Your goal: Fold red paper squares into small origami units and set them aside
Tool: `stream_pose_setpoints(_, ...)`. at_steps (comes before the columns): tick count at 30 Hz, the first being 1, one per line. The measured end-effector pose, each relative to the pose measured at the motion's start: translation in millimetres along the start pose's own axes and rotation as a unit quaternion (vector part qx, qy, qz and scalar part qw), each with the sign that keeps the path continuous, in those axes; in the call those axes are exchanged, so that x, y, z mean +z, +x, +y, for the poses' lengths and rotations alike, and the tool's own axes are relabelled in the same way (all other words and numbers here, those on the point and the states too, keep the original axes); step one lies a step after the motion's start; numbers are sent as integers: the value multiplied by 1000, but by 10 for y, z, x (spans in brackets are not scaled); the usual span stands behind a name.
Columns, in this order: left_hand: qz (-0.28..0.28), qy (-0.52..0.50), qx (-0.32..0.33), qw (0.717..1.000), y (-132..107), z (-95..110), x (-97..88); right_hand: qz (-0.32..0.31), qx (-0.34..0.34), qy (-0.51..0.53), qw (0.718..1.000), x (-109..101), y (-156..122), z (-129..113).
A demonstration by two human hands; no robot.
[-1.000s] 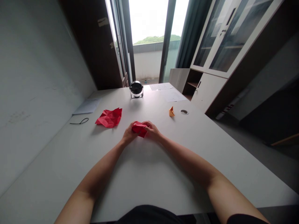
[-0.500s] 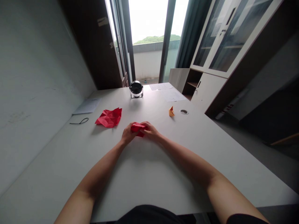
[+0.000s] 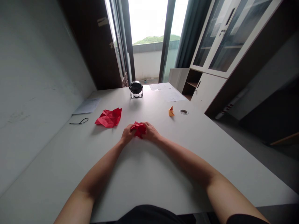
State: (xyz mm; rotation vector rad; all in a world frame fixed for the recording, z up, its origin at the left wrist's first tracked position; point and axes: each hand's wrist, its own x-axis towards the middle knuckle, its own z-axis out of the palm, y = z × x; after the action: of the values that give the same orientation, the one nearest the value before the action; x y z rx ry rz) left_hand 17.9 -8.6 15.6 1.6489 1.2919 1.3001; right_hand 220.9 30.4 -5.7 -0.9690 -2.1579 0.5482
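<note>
A small folded piece of red paper (image 3: 139,129) is pinched between both my hands over the middle of the white table (image 3: 149,174). My left hand (image 3: 127,134) grips its left side with curled fingers. My right hand (image 3: 150,132) closes on its right side, fingers wrapped over the paper. Most of the paper is hidden behind my fingers.
A second creased red sheet (image 3: 109,117) lies flat to the left. A black cord loop (image 3: 80,121) and a white paper (image 3: 87,106) sit by the wall. A small orange folded paper (image 3: 171,111), a cable hole (image 3: 184,111), a round black fan (image 3: 136,89) and loose sheets (image 3: 172,95) are farther back.
My hands have pressed closer together and the red paper between them looks more compact. The arms have barely shifted.
</note>
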Motion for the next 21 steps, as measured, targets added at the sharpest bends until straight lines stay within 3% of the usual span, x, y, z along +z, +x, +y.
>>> stream_pose_setpoints(10, 16, -13, -13, 1000, 6, -14, 8, 24, 1, -50, 998, -65, -18, -70)
stream_pose_setpoints(21, 14, -31, -18, 999, 27, -48, 9, 37, 18, -19, 999, -30, 18, 118)
